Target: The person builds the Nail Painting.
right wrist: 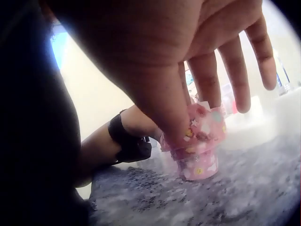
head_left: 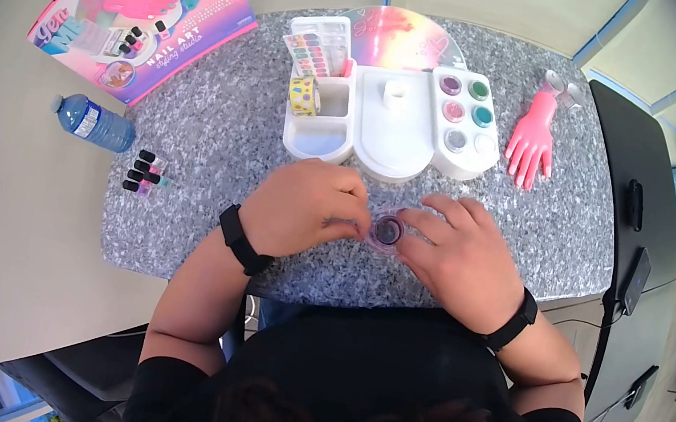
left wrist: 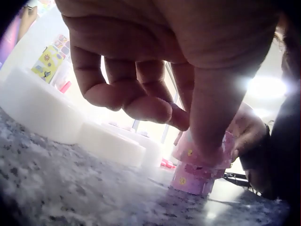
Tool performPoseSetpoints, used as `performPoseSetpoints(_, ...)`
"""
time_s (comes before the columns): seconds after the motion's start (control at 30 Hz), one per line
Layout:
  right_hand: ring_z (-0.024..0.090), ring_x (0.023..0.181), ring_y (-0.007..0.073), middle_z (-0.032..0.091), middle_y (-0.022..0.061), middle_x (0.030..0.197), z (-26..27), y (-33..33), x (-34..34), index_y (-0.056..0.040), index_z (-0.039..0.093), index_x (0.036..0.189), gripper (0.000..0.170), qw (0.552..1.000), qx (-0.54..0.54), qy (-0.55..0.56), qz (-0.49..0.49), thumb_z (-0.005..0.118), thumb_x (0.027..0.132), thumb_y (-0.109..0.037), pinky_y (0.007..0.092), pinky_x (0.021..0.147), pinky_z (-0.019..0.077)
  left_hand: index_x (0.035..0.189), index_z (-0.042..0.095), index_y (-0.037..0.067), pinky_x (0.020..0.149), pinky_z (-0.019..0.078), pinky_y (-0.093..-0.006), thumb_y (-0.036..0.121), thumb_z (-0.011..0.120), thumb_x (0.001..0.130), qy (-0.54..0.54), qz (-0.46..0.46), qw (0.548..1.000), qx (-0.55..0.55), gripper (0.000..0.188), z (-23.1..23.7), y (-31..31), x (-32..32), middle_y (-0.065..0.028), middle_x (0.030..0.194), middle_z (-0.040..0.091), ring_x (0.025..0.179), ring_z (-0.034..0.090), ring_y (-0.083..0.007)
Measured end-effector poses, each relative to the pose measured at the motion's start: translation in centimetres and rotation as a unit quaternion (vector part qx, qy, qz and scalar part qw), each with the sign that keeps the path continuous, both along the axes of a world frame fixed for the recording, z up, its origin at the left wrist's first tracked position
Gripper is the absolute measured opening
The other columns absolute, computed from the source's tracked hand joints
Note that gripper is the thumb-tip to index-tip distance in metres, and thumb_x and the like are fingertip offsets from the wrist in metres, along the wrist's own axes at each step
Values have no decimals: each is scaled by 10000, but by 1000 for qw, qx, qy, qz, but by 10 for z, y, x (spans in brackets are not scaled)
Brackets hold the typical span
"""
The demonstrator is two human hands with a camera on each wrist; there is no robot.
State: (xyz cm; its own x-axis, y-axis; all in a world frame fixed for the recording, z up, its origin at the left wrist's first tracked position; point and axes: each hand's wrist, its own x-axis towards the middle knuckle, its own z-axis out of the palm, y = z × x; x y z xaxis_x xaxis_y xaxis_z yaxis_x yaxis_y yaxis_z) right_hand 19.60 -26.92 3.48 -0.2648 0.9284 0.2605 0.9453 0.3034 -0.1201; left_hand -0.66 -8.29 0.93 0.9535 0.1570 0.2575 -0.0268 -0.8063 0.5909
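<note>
A small pink patterned round container [head_left: 387, 231] stands on the grey speckled table near its front edge; its sticker-like pattern shows on the stepped side of the container [left wrist: 192, 180] in the left wrist view. The left hand [head_left: 307, 208] pinches its left side between thumb and fingers. From the right, the right hand [head_left: 467, 261] holds the same container [right wrist: 200, 165], thumb on the near side and index finger behind, other fingers extended. In the head view a dark ring surrounds its round top. Its underside is hidden.
Behind the hands stands a white tray set [head_left: 395, 144] with glitter pots and a yellow patterned roll [head_left: 304, 95]. A pink model hand [head_left: 533, 141] lies at right. Small black-capped bottles [head_left: 143, 173], a water bottle [head_left: 96, 123] and a nail art box [head_left: 144, 5] are at left.
</note>
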Motion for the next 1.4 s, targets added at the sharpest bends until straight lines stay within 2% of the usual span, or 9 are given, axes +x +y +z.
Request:
performPoseSetpoints(0.47, 683, 1126, 313, 724, 71, 1247, 3, 16, 41, -105, 713, 1022, 116, 987, -6, 160, -3, 731, 925, -166, 425, 949, 557, 996, 783, 144, 783, 547, -397, 166, 876, 813, 4, 11, 1000, -17, 206, -1, 0, 4, -39, 994, 713, 899, 689, -278)
performPoseSetpoints(0.6, 676, 1165, 336, 738, 137, 1217, 39, 46, 123, -80, 737, 1138, 211, 961, 60, 196, -189, 746, 932, -129, 445, 1003, 544, 1030, 788, 98, 698, 524, -327, 118, 863, 861, -45, 70, 988, -132, 186, 5, -2, 2, -43, 964, 733, 776, 659, -191)
performPoseSetpoints(0.67, 661, 1213, 364, 730, 167, 1257, 21, 66, 203, -98, 729, 1231, 308, 958, 125, 59, -250, 756, 953, -228, 489, 1030, 538, 1034, 789, 88, 679, 508, -303, 92, 849, 867, -64, 85, 984, -142, 177, 4, 0, 2, -45, 942, 733, 751, 636, -161)
performPoseSetpoints(0.8, 607, 1295, 440, 728, 165, 1292, -25, 88, 321, -297, 679, 1380, 446, 871, -75, 37, -484, 723, 959, -436, 562, 1109, 483, 1025, 794, 75, 664, 481, -264, 48, 815, 879, -100, 136, 975, -146, 150, 2, 3, 3, -49, 890, 724, 727, 607, -121)
performPoseSetpoints(1.03, 671, 1241, 288, 781, 43, 1198, -57, 100, 319, -315, 814, 1130, 201, 824, -41, -56, -562, 705, 961, -324, 543, 990, 519, 1012, 795, 78, 674, 485, -270, 44, 800, 891, -102, 126, 969, -184, 126, -2, 5, 3, -39, 904, 729, 727, 606, -113)
performPoseSetpoints(1.13, 700, 1165, 290, 798, 62, 1090, -41, 93, 310, -284, 828, 1073, 175, 841, 10, -33, -540, 702, 952, -299, 541, 960, 528, 1027, 793, 77, 678, 485, -268, 44, 797, 893, -95, 119, 971, -186, 138, -3, 5, 4, -36, 907, 730, 732, 606, -112)
performPoseSetpoints(1.23, 702, 1053, 344, 783, 115, 1010, 0, 74, 247, -108, 802, 1006, 120, 910, 194, 19, -365, 766, 909, -167, 470, 924, 551, 1053, 790, 82, 640, 484, -264, 89, 797, 929, -104, 115, 967, -202, 124, -6, 6, 2, -32, 919, 719, 691, 594, -110)
performPoseSetpoints(1.33, 667, 1031, 385, 741, 136, 1052, 38, 44, 151, -49, 766, 994, 111, 953, 195, 127, -197, 740, 890, -20, 451, 951, 532, 1068, 789, 78, 658, 483, -258, 97, 787, 936, -96, 115, 968, -202, 133, -3, 5, 2, -35, 921, 717, 709, 594, -102)
performPoseSetpoints(1.4, 659, 1092, 338, 724, 92, 1029, 50, 22, 102, -62, 744, 942, 180, 990, 112, 79, -47, 728, 775, 4, 463, 959, 541, 1077, 780, 50, 727, 488, -254, 67, 756, 938, -75, 123, 961, -235, 142, 1, 4, 2, -33, 941, 713, 776, 614, -96)
